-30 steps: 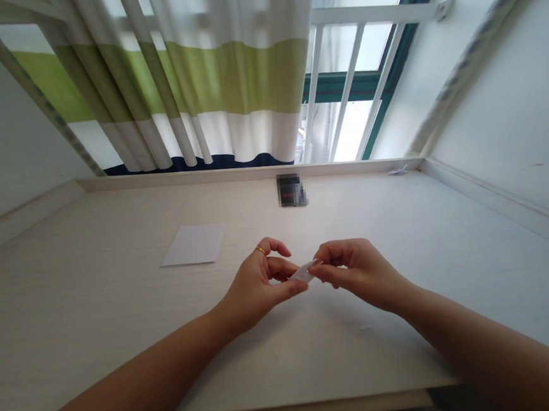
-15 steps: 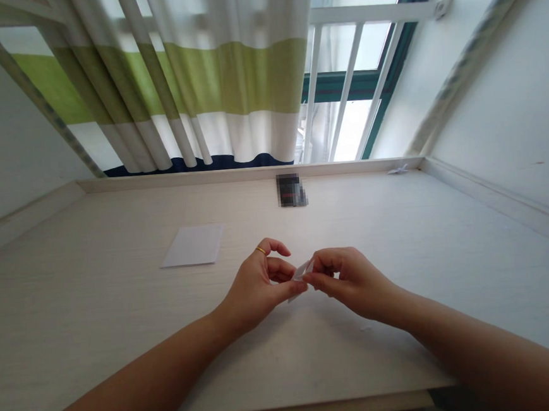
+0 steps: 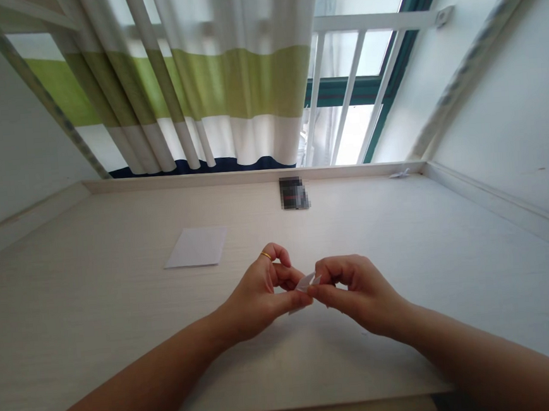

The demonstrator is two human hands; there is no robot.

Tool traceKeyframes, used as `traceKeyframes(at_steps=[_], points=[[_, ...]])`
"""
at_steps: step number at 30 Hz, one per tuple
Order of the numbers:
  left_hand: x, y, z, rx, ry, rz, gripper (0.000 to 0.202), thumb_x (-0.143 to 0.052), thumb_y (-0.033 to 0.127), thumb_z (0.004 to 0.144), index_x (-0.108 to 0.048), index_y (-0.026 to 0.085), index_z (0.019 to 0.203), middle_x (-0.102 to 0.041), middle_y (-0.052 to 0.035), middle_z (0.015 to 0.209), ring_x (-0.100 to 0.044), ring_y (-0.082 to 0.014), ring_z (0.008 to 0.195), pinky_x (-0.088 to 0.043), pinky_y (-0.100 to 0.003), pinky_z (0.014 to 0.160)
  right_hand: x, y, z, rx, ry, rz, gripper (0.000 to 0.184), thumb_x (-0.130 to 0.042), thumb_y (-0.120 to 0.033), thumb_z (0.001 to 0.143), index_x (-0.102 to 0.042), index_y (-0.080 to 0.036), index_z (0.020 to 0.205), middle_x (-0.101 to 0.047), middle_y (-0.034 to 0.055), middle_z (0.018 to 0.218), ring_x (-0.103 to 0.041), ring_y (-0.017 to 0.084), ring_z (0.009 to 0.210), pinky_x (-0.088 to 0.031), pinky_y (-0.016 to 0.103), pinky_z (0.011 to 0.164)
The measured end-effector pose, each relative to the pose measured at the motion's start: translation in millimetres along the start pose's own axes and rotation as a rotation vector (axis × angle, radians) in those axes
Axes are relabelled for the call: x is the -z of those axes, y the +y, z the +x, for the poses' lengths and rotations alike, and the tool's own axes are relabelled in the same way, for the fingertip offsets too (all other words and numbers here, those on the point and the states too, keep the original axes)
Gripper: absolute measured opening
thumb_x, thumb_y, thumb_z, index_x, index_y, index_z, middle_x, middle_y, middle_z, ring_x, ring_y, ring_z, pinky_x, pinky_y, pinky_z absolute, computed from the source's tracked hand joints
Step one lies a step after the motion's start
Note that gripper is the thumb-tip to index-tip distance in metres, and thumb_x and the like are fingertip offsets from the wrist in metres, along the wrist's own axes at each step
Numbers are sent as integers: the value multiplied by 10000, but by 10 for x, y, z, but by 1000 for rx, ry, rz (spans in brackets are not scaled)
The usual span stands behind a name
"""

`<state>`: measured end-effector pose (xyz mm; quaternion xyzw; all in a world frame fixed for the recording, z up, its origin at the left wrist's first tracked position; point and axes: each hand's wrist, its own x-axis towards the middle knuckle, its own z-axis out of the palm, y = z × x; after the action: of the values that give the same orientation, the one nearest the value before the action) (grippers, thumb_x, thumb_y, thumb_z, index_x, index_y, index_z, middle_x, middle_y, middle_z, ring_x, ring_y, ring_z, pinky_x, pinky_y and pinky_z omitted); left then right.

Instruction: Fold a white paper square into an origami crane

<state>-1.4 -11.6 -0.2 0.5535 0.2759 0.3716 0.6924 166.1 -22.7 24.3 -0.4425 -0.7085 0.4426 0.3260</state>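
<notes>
Head view: the left hand [image 3: 258, 298], wearing a gold ring [image 3: 266, 255], is pinching a small folded piece of white paper [image 3: 303, 284] between thumb and fingers; the right hand [image 3: 362, 293] is pinching its other end. Both are working above a pale wood-grain tabletop [image 3: 96, 295]. Farther left, a white paper sheet [image 3: 196, 247] is lying flat; a pixelated dark object [image 3: 292, 193] is resting near the back ledge [image 3: 196, 179].
</notes>
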Motion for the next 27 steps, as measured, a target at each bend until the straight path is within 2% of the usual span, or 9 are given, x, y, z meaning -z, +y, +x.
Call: traceKeyframes(at_steps=[5, 7, 10, 12, 14, 16, 21, 24, 27], points=[[35, -55, 29, -33, -47, -2, 377, -662, 135, 657, -322, 213, 798, -577, 33, 693, -521, -97, 605, -391, -248, 574, 5, -11, -11, -31, 17, 7, 241, -549, -251, 660, -416, -163, 479, -401, -40, 469, -342, 74, 477, -298, 219, 456], [38, -69, 35, -128, 52, 156, 341, -675, 169, 646, -377, 204, 808, -559, 2, 796, -535, -121, 723, -416, -284, 675, 11, -5, -1, -57, 99, -8, 232, -541, -234, 649, -410, -167, 470, -402, -39, 462, -345, 76, 472, -298, 221, 452], [23, -71, 30, -388, 251, 557, 285, -688, 219, 628, -476, 196, 817, -528, -52, 947, -501, -179, 922, -373, -336, 844, 2, 12, 22, -80, 253, -30, 203, -539, -204, 632, -421, -168, 471, -432, -33, 471, -368, 82, 477, -308, 219, 451], [2, -72, 25, -522, 295, 769, 254, -681, 243, 635, -519, 200, 827, -527, -65, 958, -490, -196, 944, -370, -333, 853, -26, 33, 37, -92, 306, -39, 181, -542, -190, 625, -438, -167, 479, -451, -30, 474, -382, 84, 479, -318, 216, 452], [-20, -85, 26, -571, 291, 865, 235, -664, 262, 653, -536, 206, 842, -540, -64, 926, -509, -193, 899, -394, -317, 812, -66, 63, 48, -102, 307, -32, 168, -540, -182, 631, -455, -164, 488, -467, -29, 477, -395, 83, 477, -330, 213, 452], [-34, -109, 32, -548, 300, 889, 207, -638, 275, 679, -539, 206, 847, -554, -55, 885, -528, -183, 852, -409, -301, 779, -106, 94, 57, -89, 294, -30, 174, -538, -181, 644, -461, -162, 489, -477, -30, 479, -399, 80, 473, -334, 208, 450], [-18, -146, 42, -358, 351, 808, 146, -586, 291, 725, -556, 196, 832, -604, -25, 788, -561, -156, 752, -428, -275, 716, -116, 128, 73, -30, 198, 6, 162, -586, -225, 673, -518, -153, 544, -537, -14, 540, -449, 88, 518, -374, 218, 497], [-1, -117, 57, -244, 322, 565, 186, -638, 289, 684, -563, 177, 810, -625, -24, 785, -579, -160, 781, -441, -287, 752, -53, 112, 73, 34, 130, 64, 134, -634, -272, 664, -579, -153, 639, -580, 3, 609, -480, 99, 558, -403, 233, 534], [9, -76, 84, -114, 259, 220, 217, -684, 253, 643, -544, 157, 778, -640, -23, 776, -601, -155, 770, -458, -291, 740, 28, 94, 73, 101, 157, 72, 150, -623, -289, 688, -576, -155, 637, -555, -5, 581, -462, 89, 522, -394, 225, 494]])
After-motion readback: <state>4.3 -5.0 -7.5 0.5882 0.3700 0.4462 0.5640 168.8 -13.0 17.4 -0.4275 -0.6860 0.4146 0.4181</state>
